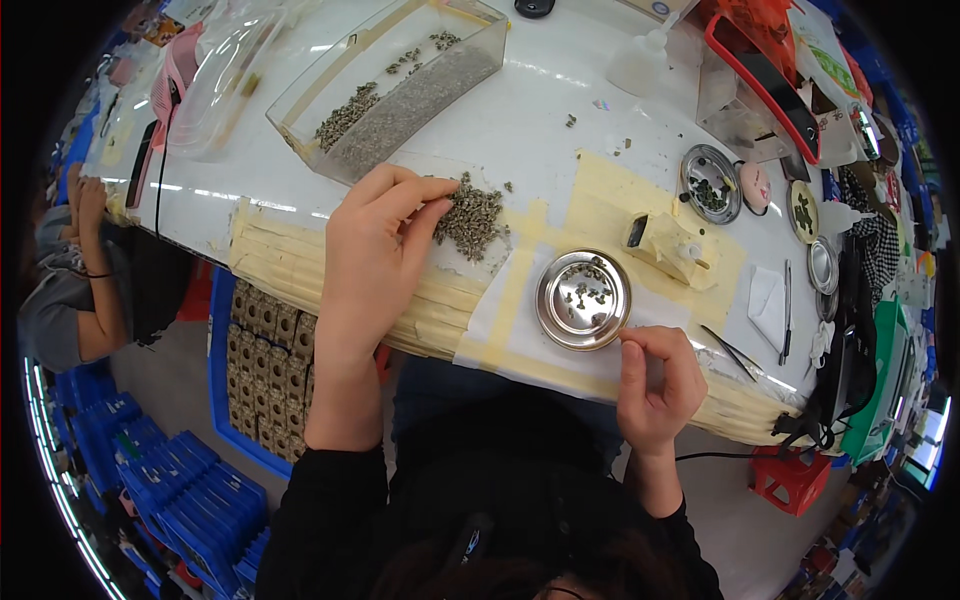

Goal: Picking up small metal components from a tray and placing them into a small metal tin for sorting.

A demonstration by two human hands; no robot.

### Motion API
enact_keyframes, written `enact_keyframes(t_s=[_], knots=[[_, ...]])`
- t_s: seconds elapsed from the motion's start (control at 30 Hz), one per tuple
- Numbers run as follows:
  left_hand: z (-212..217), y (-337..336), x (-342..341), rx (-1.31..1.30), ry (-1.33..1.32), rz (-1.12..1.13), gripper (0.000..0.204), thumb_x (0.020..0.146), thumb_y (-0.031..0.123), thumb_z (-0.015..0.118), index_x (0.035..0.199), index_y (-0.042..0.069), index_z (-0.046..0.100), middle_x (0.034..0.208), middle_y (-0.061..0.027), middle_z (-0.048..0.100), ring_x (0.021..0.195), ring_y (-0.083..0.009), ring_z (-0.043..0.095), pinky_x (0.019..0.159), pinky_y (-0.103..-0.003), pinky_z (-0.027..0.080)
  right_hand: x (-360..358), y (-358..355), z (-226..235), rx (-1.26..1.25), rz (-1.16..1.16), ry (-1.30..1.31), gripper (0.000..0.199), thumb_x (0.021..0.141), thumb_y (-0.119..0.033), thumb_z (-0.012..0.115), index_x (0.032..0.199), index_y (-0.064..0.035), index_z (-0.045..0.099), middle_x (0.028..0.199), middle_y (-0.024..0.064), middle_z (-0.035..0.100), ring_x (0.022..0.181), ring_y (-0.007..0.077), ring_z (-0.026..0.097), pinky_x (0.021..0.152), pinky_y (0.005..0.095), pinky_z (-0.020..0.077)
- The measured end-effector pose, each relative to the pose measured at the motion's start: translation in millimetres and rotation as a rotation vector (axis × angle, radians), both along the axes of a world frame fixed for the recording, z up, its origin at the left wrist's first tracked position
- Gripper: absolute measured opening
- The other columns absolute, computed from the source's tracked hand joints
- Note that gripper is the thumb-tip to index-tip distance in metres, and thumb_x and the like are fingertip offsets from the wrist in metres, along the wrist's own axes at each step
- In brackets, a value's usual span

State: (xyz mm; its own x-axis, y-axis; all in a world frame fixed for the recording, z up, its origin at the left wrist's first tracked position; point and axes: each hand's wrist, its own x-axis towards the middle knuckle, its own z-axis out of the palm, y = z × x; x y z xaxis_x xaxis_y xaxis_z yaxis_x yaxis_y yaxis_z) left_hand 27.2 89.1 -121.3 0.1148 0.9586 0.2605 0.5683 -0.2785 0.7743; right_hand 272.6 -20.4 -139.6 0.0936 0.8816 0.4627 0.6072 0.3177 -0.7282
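Observation:
My left hand [375, 250] is at the near edge of a pile of small grey-brown metal parts [472, 222]. Its thumb and index fingertip come together there, and any part between them is too small to make out. Right of the pile, a round, shallow metal dish [582, 328] holds several small dark parts on its shiny floor. At the dish's lower right rim is my right hand [662, 388], its thumb and index finger pinched against the edge and the other fingers curled.
A clear bin [420, 100] of similar parts stands behind the pile. Right of the dish are a tape-wrapped block [670, 250], tweezers [732, 353], a pen [787, 310] and another metal dish [712, 184]. Yellow tape covers the table's front edge [290, 257]. A person's arm [95, 270] shows at left.

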Motion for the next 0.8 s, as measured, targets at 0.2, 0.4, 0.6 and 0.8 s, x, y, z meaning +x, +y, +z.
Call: enact_keyframes(t_s=[0.2,0.4,0.6,0.8], knots=[[-9.8,10.2,2.1,0.149,0.156,-0.045,0.014,0.084,-0.004,0.067,0.097,-0.001,0.071,0.085,-0.0069,0.063,0.068,-0.0128,0.056,0.060,-0.025,0.044,-0.8,-0.4,1.2,0.003,-0.011,0.010,0.008,0.083,0.002,0.069,0.090,0.0009,0.068,0.081,0.0107,0.068,0.069,0.0227,0.062,0.062,0.0293,0.0473],[-10.1,-3.7,7.7,0.156,0.004,-0.012,0.016,0.083,-0.005,0.068,0.098,0.000,0.072,0.086,-0.0077,0.067,0.069,-0.0127,0.057,0.059,-0.024,0.043,-0.3,-0.9,1.3,0.001,-0.007,-0.002,0.008,0.082,0.002,0.070,0.090,0.0006,0.068,0.081,0.0106,0.068,0.069,0.0225,0.062,0.062,0.0292,0.0474],[-10.6,-9.7,11.6,0.174,-0.003,0.056,0.015,0.081,-0.003,0.070,0.095,0.002,0.072,0.081,-0.0092,0.069,0.064,-0.0160,0.060,0.056,-0.027,0.045,0.7,-1.5,2.7,-0.016,0.004,0.017,0.008,0.082,0.002,0.070,0.090,0.0006,0.068,0.081,0.0110,0.068,0.070,0.0236,0.063,0.063,0.0296,0.0481],[-8.8,-17.3,10.6,0.046,-0.076,0.115,0.013,0.079,-0.002,0.071,0.092,0.003,0.071,0.075,-0.0079,0.068,0.058,-0.0122,0.059,0.051,-0.025,0.044,-0.2,-2.7,5.7,-0.003,0.007,0.015,0.009,0.081,0.003,0.070,0.089,0.0006,0.068,0.081,0.0113,0.068,0.071,0.0241,0.063,0.064,0.0297,0.0483]])
